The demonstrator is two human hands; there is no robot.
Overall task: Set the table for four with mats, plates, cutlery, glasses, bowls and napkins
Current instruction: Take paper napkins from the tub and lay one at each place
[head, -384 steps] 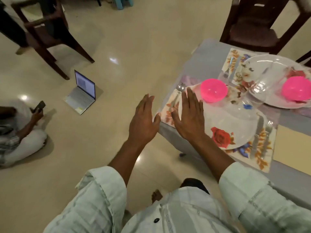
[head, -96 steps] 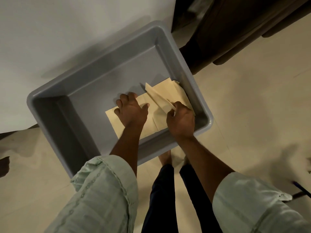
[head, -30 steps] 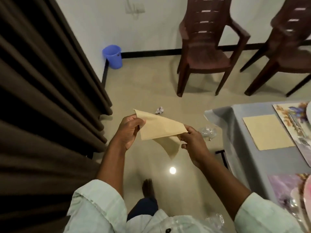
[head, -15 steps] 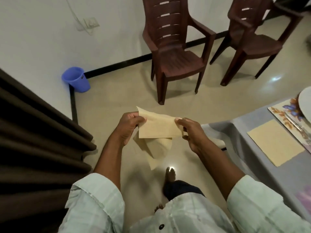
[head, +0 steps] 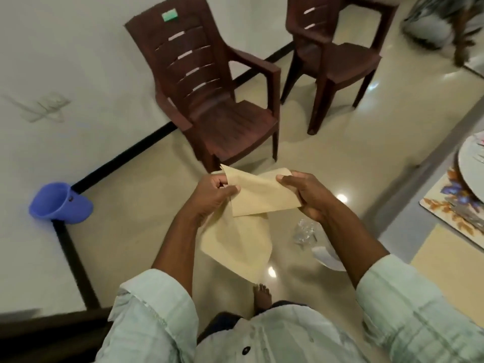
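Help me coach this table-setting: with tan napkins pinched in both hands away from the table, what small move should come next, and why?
Probably pull the two napkins apart. The left hand and right hand pinch the upper napkin, while a second napkin hangs under it. One napkin already lies on the table beside a floral mat, so a single sheet seems needed per place.
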